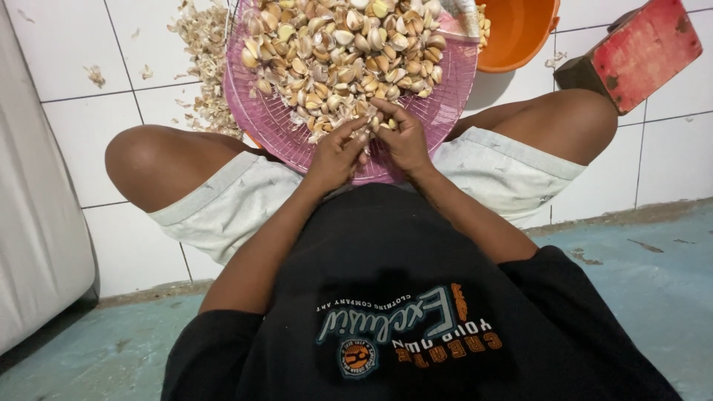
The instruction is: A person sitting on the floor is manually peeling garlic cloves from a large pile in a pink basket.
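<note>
The left hand and the right hand were brought together over the near rim of a round pink mesh basket, fingertips meeting at the middle. A single garlic clove was pinched between the fingers of both hands, though most of it was hidden by the fingertips, so its state of peeling could not be told. Both hands were closed on that clove rather than spread.

Just beyond the fingertips, a heap of unpeeled garlic cloves was piled in the basket, filling its far half and reaching almost to the hands. Nothing was seen lying between the hands and the heap; the loose cloves at its near edge were touching or nearly touching the knuckles.

To the left of the left hand, past the basket's rim, a scatter of papery garlic skins was strewn on the white tiled floor. Beyond the right hand and to its right, an orange bowl was set just behind the basket, partly covered by it. Farther right, well apart from the hands, a red wooden block was lying tilted on the tiles. Below the hands, both bent knees were spread to either side of the basket.
</note>
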